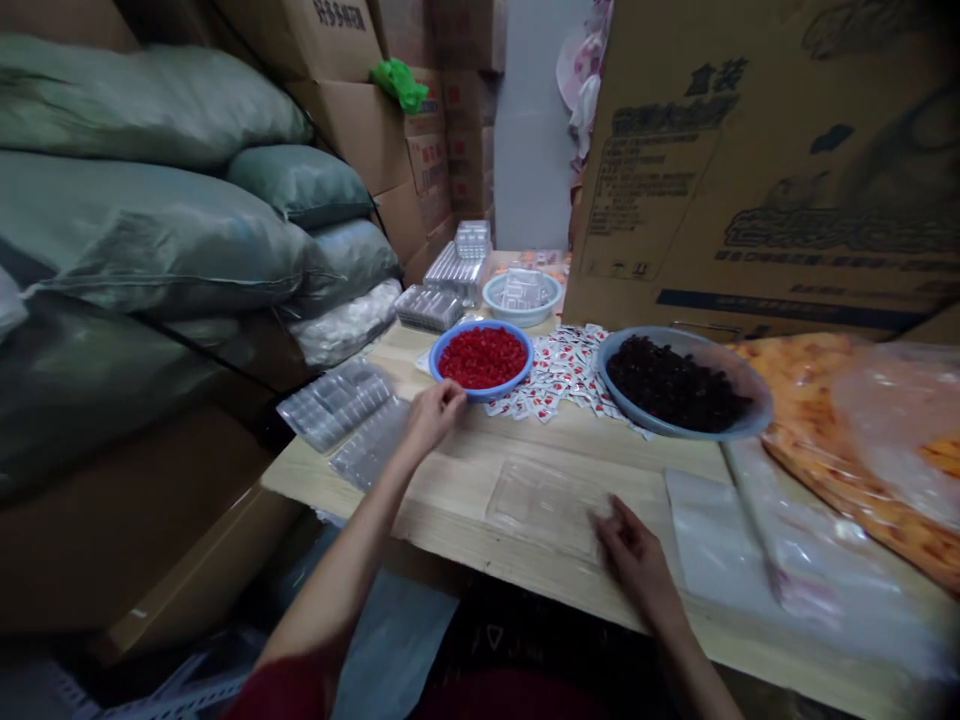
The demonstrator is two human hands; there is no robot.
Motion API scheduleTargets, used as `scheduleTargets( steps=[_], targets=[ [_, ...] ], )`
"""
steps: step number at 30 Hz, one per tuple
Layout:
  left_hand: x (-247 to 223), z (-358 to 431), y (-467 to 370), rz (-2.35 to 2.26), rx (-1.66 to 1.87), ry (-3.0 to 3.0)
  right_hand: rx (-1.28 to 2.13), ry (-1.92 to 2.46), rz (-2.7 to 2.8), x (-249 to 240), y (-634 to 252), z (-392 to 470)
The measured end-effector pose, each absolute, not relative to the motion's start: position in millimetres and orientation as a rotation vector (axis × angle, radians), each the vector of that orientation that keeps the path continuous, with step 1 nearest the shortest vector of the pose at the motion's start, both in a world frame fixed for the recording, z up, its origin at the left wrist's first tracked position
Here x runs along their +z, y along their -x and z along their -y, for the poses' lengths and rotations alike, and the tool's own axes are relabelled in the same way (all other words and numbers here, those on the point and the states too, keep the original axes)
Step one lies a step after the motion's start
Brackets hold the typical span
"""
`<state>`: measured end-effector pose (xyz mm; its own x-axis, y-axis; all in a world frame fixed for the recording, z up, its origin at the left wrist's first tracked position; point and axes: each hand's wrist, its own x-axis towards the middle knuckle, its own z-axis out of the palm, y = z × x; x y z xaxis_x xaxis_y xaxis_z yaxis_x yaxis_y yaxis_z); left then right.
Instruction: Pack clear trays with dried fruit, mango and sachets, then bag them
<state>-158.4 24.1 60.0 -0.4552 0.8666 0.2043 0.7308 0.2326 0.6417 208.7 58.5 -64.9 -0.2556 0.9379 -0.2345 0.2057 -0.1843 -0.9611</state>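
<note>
My left hand is closed in a pinch at the front rim of a blue bowl. Small red pieces fill that bowl. Whatever sits between those fingertips, if anything, is hidden. A thin clear plastic tray lies flat on the table in front of me. At the tray's right end is my right hand, somewhat blurred, its fingers curled inward. I cannot make out whether they grip the tray's edge or something small.
Small printed sachets are heaped between the red pieces and a bowl of dark pieces. Clear blister trays lie at left; more stand behind. Plastic bags and an orange-patterned package cover the right side. Cartons and sacks surround the table.
</note>
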Motion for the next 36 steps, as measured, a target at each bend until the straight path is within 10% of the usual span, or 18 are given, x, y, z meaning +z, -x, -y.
scheduleTargets(
  steps=[12,29,36],
  targets=[
    [14,-163,213,-2.362,0.535,-1.59,0.472,1.355,1.871,31,-238,-232],
    [17,-154,202,-2.189,1.398,-1.595,0.861,1.449,1.884,4,-207,-335],
    [11,-94,65,-1.83,1.352,-1.702,0.939,1.208,1.651,11,-218,-276]
  ],
)
